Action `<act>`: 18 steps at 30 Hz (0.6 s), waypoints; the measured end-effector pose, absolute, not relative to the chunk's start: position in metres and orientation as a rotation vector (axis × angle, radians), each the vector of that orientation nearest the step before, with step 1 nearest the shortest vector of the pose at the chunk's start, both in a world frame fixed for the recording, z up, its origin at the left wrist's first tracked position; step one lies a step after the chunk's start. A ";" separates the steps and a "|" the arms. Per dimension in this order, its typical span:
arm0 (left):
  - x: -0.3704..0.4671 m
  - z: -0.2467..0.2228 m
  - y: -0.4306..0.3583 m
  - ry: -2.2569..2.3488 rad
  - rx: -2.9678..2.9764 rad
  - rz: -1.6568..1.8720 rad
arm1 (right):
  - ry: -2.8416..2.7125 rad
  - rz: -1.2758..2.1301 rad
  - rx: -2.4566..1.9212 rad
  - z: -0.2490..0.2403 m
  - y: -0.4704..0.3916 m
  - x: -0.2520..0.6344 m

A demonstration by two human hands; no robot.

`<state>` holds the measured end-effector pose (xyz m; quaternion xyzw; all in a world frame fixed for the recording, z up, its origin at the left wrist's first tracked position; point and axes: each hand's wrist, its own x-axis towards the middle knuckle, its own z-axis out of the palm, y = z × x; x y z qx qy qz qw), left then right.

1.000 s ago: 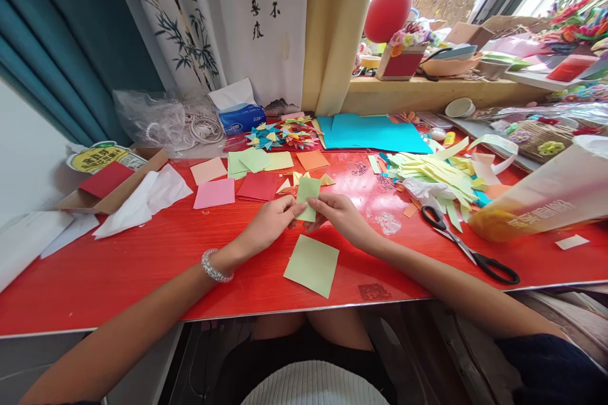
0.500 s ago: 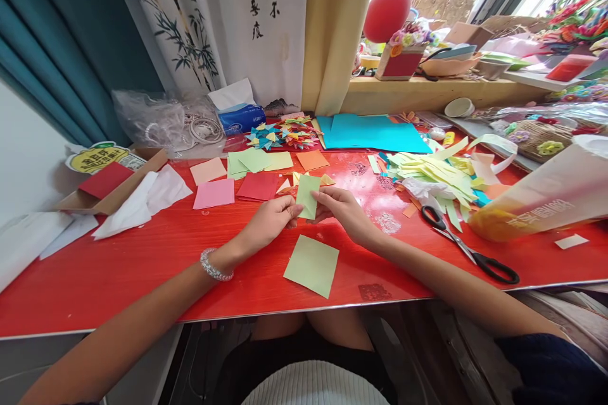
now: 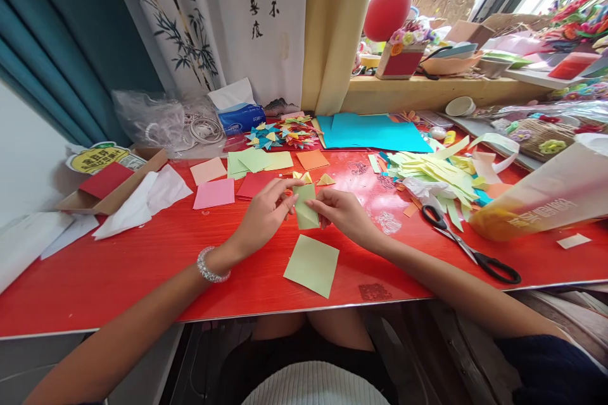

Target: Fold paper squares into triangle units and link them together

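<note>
A folded light green paper (image 3: pixel 306 207) is held upright between my two hands above the red table. My left hand (image 3: pixel 266 212) pinches its left edge, with the forefinger reaching over the top corner. At the right edge, my right hand (image 3: pixel 342 214) grips it between thumb and fingers. A flat light green square (image 3: pixel 312 265) lies on the table just below my hands. Small folded yellow pieces (image 3: pixel 325 180) sit behind the held paper. To the left of them is a red paper stack (image 3: pixel 251 185), partly covered by my left hand.
Pink (image 3: pixel 213 194), orange (image 3: pixel 312 159) and green sheets (image 3: pixel 254 159) lie behind my left hand. Black-handled scissors (image 3: pixel 468 243), green paper strips (image 3: pixel 427 171) and a plastic-wrapped roll (image 3: pixel 546 193) are on the right. Blue sheets (image 3: pixel 373 132) lie at the back.
My left hand has moved up along the paper, its forefinger now at the top corner. The held paper has shifted slightly down and turned a little. My right hand has shifted slightly.
</note>
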<state>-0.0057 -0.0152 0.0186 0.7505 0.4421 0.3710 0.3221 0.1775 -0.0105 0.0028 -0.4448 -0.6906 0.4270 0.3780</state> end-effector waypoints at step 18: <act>-0.005 0.022 -0.016 0.881 1.704 1.118 | -1.601 1.237 -0.900 0.006 -0.004 0.181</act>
